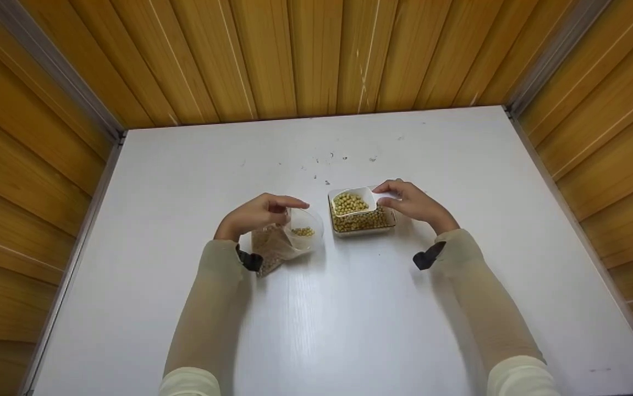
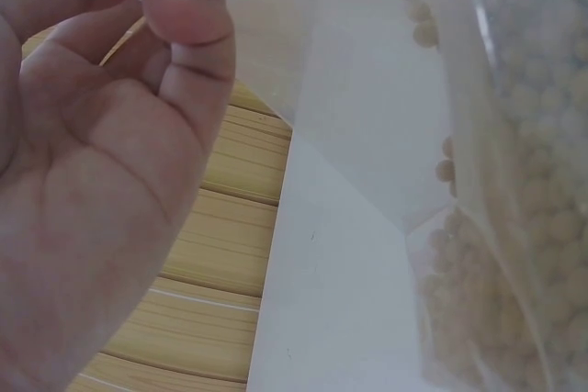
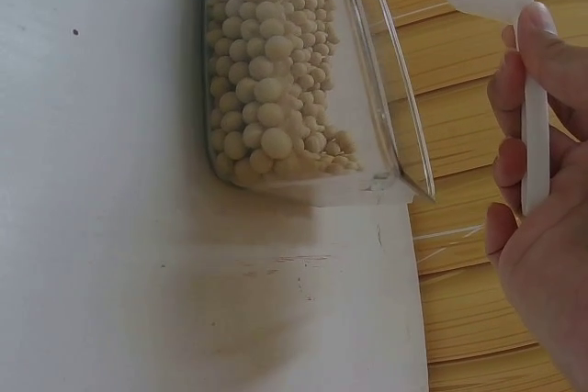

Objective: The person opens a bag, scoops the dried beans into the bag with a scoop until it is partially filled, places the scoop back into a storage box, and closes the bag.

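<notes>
My right hand [image 1: 412,203] grips the handle of a white plastic scoop [image 3: 536,149] between thumb and curled fingers. In the head view the scoop is heaped with round, pale yellow beans [image 1: 351,204] and overlaps the back of a clear rectangular container [image 3: 317,188], which holds many more of the same beans [image 3: 257,80]. To the left, my left hand [image 1: 256,217] pinches the upper edge of a clear plastic bag [image 2: 358,126]. Beans [image 2: 542,254] fill the bag's lower part, and a few [image 1: 303,231] show near its opened mouth beside the container.
A white table [image 1: 316,324] lies beneath everything, with small dark marks [image 1: 327,182] behind the container. Wood-patterned panel walls [image 1: 316,60] stand along the back and both sides. Dark wrist straps [image 1: 429,256] sit on both sleeves.
</notes>
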